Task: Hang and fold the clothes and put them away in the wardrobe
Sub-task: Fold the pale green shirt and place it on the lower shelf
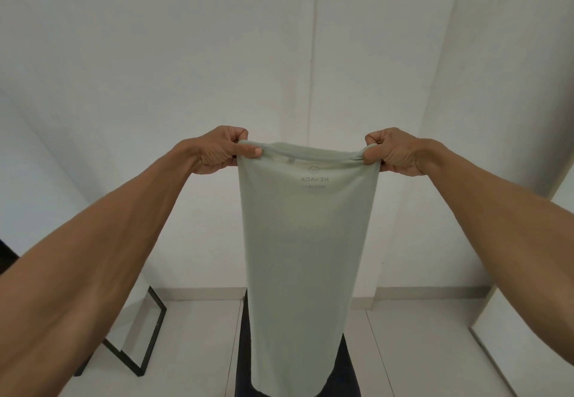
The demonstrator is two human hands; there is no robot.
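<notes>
A pale green shirt (306, 247) hangs straight down in front of me, folded into a long narrow strip, with a mirrored "NEVADA" label showing through near its top. My left hand (222, 151) is shut on the shirt's top left corner. My right hand (394, 152) grips the top right corner. Both arms are stretched forward at about chest height, and the top edge is pulled taut between the hands. The shirt's lower end reaches near the bottom of the view.
White walls (155, 54) stand ahead, with a white panel (512, 117) jutting out at the right. A black metal frame (146, 343) stands on the pale tiled floor (202, 334) at lower left. Something dark (245, 350) lies behind the shirt's lower part.
</notes>
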